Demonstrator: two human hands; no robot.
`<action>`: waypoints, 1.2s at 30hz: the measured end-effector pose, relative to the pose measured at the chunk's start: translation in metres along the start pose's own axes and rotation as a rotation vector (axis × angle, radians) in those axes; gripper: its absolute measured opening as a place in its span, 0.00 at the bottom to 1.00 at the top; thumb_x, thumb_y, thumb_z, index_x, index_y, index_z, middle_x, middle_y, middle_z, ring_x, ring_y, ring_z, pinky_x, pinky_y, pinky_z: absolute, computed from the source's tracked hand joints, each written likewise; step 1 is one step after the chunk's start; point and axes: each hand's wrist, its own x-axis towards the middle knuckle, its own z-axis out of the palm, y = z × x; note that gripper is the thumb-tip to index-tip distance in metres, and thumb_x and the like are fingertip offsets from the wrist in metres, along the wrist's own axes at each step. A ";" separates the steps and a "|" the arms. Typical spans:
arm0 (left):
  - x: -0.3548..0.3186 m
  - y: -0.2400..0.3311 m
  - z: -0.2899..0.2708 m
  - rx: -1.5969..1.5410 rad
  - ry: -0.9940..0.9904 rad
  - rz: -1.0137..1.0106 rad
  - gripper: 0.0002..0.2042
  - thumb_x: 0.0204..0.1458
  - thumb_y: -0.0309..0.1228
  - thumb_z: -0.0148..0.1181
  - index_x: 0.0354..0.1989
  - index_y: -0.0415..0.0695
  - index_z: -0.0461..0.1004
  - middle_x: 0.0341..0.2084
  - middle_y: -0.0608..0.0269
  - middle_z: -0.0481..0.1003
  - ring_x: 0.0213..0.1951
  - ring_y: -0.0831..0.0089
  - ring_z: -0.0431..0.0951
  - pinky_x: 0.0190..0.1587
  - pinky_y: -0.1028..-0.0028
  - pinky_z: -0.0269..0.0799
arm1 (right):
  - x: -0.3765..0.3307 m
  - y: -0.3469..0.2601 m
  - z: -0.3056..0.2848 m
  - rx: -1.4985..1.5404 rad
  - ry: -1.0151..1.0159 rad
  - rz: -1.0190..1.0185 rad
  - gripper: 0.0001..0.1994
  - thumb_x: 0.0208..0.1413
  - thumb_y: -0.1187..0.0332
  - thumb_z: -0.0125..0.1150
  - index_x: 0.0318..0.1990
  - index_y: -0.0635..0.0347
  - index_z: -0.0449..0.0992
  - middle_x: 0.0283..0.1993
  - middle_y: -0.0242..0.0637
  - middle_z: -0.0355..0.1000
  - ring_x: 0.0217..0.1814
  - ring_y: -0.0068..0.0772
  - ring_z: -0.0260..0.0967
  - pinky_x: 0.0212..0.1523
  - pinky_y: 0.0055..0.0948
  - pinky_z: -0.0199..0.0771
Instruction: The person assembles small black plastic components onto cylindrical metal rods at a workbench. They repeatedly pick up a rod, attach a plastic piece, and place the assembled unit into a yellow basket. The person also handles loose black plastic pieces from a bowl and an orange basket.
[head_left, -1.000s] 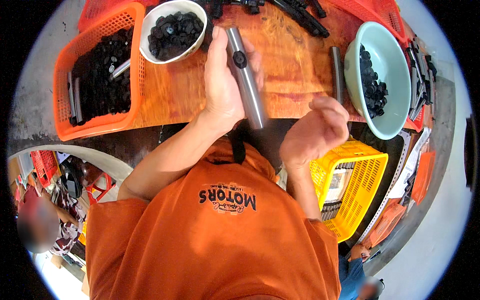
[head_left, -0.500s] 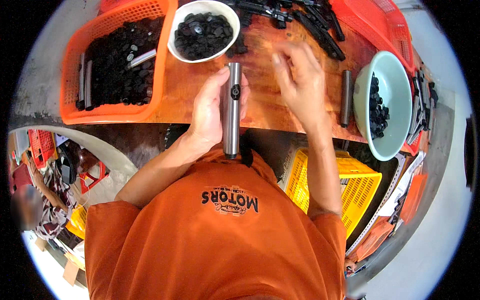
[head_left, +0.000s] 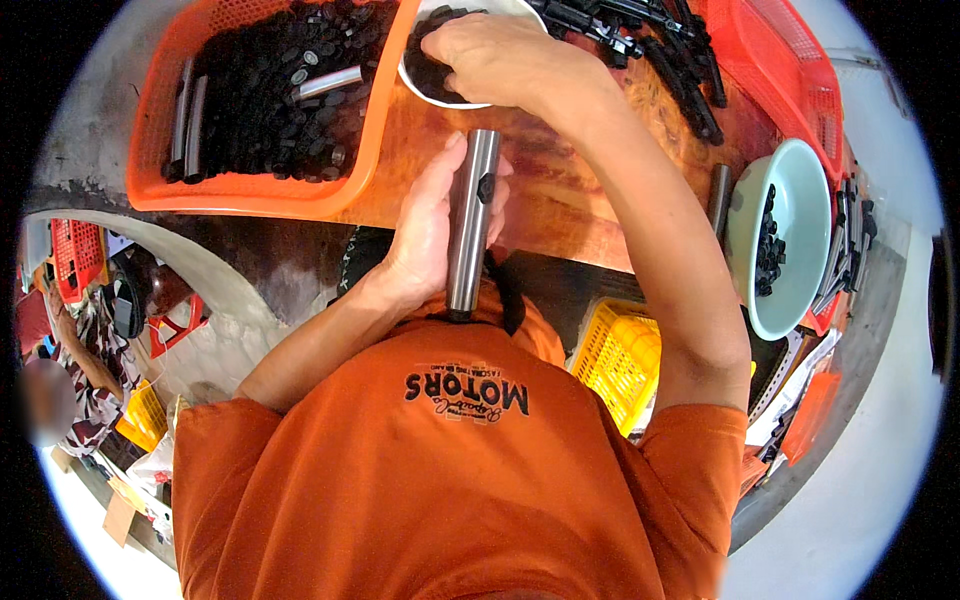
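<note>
In the head view, the left hand (head_left: 425, 230) held the metal cylinder (head_left: 471, 235) near the edge of the wooden tabletop (head_left: 565, 218), fingers wrapped round its upper half, thumb alongside. The right hand (head_left: 500, 62) was over the white bowl (head_left: 445, 102), fingers bent down at the black pieces (head_left: 430, 72); whether they pinched one, I could not tell.

The cylinder looked rigid, probably fairly heavy and hard to break, its smooth sheen likely slippery; a full wrap around the barrel, clear of the black round fitting (head_left: 486, 188) in its side, seemed the surest hold. The wood was glossy and streaked orange-brown. Small, dark, disc-like caps (head_left: 260, 110) filled the lattice-walled orange plastic basket (head_left: 375, 130); the pale blue-green basin (head_left: 808, 240) was smooth and round.
</note>
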 end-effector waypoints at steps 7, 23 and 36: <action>-0.003 0.005 -0.003 -0.027 -0.008 0.011 0.24 0.63 0.52 0.34 0.39 0.44 0.69 0.19 0.66 0.65 0.17 0.74 0.64 0.20 0.77 0.59 | -0.006 0.001 -0.015 0.093 0.023 -0.010 0.09 0.44 0.79 0.49 0.31 0.67 0.77 0.34 0.56 0.74 0.39 0.50 0.74 0.39 0.42 0.72; 0.003 0.018 0.011 -0.017 0.119 0.071 0.20 0.63 0.51 0.39 0.39 0.46 0.68 0.20 0.67 0.66 0.18 0.76 0.64 0.20 0.79 0.59 | -0.055 -0.019 -0.009 0.773 0.595 0.066 0.06 0.56 0.74 0.57 0.37 0.66 0.76 0.35 0.38 0.75 0.32 0.27 0.71 0.34 0.25 0.71; 0.014 -0.005 0.032 0.090 0.058 0.217 0.17 0.64 0.49 0.41 0.37 0.50 0.69 0.21 0.70 0.67 0.20 0.78 0.67 0.23 0.76 0.68 | -0.132 -0.060 0.073 1.563 0.852 0.487 0.05 0.58 0.71 0.59 0.39 0.63 0.76 0.26 0.27 0.72 0.25 0.14 0.68 0.24 0.15 0.68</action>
